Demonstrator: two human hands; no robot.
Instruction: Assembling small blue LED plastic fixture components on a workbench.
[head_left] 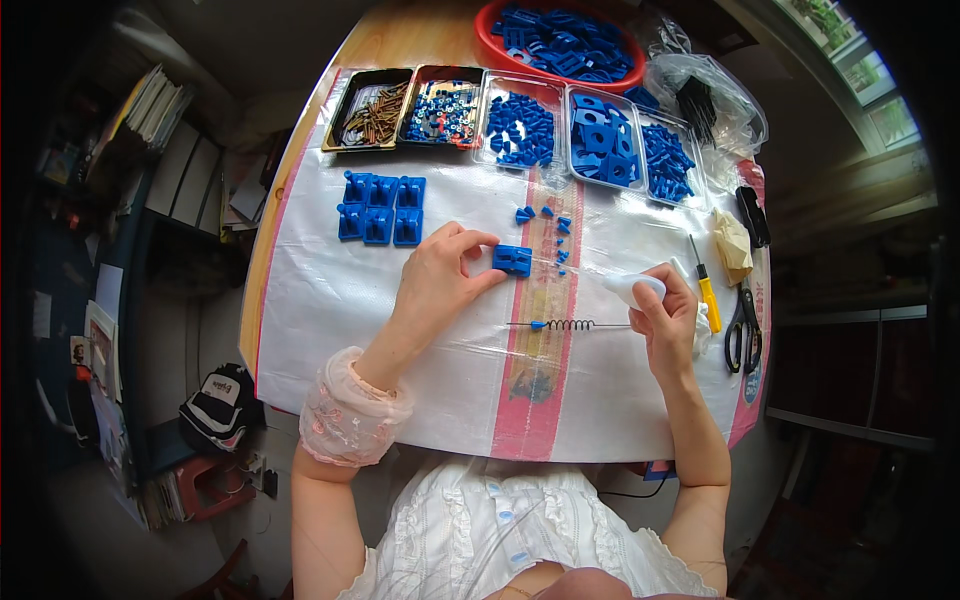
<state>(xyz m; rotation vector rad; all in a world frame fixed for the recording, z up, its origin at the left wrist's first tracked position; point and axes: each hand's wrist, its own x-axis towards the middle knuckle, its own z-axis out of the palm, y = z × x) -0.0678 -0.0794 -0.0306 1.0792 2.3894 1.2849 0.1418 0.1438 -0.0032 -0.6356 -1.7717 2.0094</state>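
Observation:
Thumb and forefinger of my left hand (438,280) pinch the left edge of a small blue plastic block (512,261) on the sheeted table. My right hand (670,318) is closed around a small white squeeze bottle (637,289), its narrow tip pointing left toward the block, apart from it. Nearer to me lies a dark coiled wire (571,325) with a blue tip piece (538,325); its right end runs toward my right hand. Several loose blue cone-shaped bits (564,225) lie beyond the block. To the left, blue assembled blocks (378,208) stand in two rows.
Across the back stand a tray of screws (372,116), a tray of nuts (441,108), clear boxes of blue parts (604,138) and a red basin (488,47). At right lie a yellow-handled screwdriver (709,304), black scissors (743,336) and crumpled tissue (733,245).

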